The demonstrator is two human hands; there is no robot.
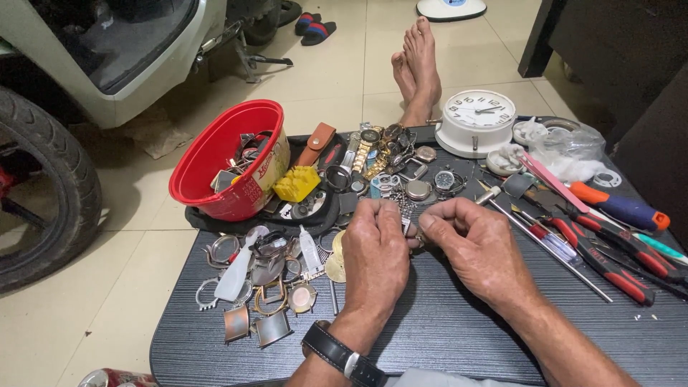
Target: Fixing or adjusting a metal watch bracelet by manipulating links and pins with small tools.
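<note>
My left hand [375, 254] and my right hand [473, 247] meet fingertip to fingertip over the dark striped table [444, 330], pinching a small metal watch part [413, 236] between them. The part is mostly hidden by my fingers. A black wristwatch [342, 352] sits on my left wrist. Just beyond my fingers lie several watch cases and metal bracelets [387, 161].
A tilted red bowl [215, 154] of parts sits far left, with a yellow block [297, 183] beside it. Loose watch cases [261, 287] and a white dropper bottle [235, 276] lie left. Red-handled pliers and screwdrivers [609, 244] lie right. A white alarm clock [478, 118] stands behind. A scooter tyre [43, 186] is at left.
</note>
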